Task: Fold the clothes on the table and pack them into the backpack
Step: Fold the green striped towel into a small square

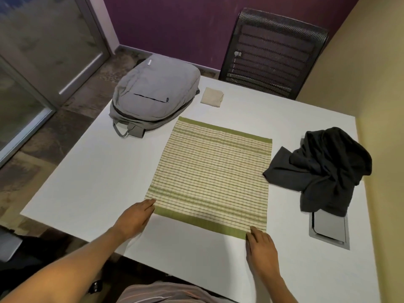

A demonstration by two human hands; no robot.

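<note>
The striped cloth (209, 178) lies flat, left hand (135, 217) and right hand (261, 248) pressing straight-fingered on its near corners.

We note a white table (87, 176) carrying a grey backpack (153, 92) lying flat at the far left, a small folded beige cloth (212, 96) just beside it, a green-striped cloth (209, 176) spread flat at centre, and a crumpled dark garment (323, 169) at right, partly covering what may be a recessed cable hatch (330, 230).
</note>
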